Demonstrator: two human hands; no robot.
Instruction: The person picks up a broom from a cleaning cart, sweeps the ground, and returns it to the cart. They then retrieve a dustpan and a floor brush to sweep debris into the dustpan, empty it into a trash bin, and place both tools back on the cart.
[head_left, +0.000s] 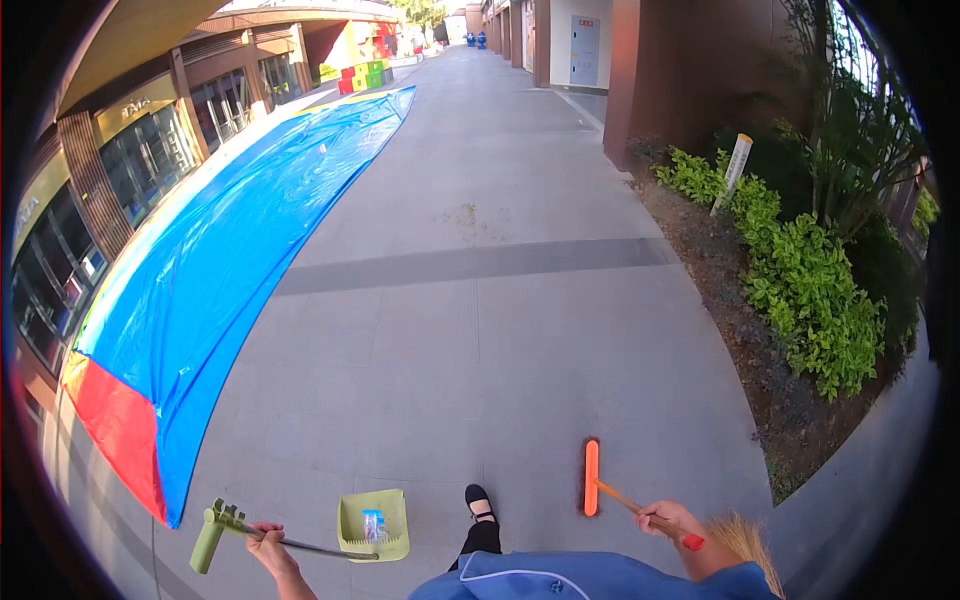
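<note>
Left hand (pixel 268 540) is gripping the green dustpan (pixel 350 515) by its handle, fist closed, pan hanging near the shoe (pixel 478 500) | right hand (pixel 668 520) is clamping round the broom (pixel 591 478) stick | wrapper (pixel 374 524) could be sliding out if the pan's tipping, imo

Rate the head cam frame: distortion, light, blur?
Head view: heavy fisheye, black corners, the blue tarp bows; pavement in even shade, brighter sun far up the walkway; sheen on the tarp; left hand on dustpan and right hand on broom sharp, no motion blur.
</note>
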